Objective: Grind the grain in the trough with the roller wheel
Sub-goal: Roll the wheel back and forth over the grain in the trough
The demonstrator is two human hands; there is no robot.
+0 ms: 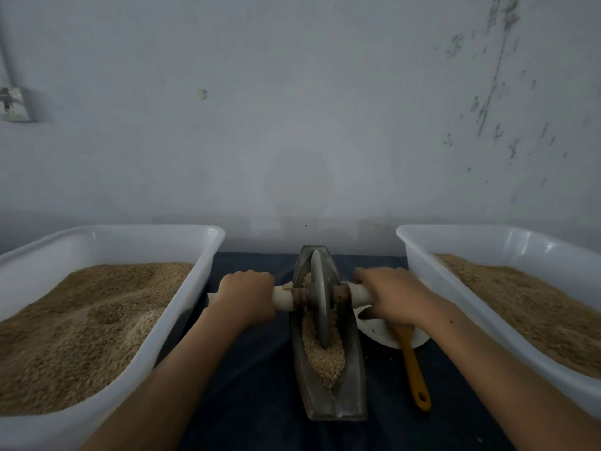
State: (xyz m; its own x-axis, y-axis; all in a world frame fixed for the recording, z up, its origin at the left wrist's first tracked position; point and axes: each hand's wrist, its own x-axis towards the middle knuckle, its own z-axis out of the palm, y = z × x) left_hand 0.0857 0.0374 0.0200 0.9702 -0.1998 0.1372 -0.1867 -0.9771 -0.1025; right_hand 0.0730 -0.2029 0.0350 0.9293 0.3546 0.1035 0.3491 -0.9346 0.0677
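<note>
A narrow, boat-shaped metal trough [351, 379] lies lengthwise on the dark cloth in front of me. Pale crushed grain [327, 359] fills its groove. A grey metal roller wheel [320, 307] stands upright in the groove on a pale wooden axle that sticks out on both sides. My left hand [248, 296] is closed around the left end of the axle. My right hand [390, 296] is wrapped around the right end. The wheel sits near the middle of the trough, its lower rim sunk in the grain.
Two large white tubs of brown grain flank the trough, one at the left [208, 255] and one at the right [419, 255]. A white plate [377, 333] with a yellow spatula [414, 369] lies right of the trough. A grey wall stands close behind.
</note>
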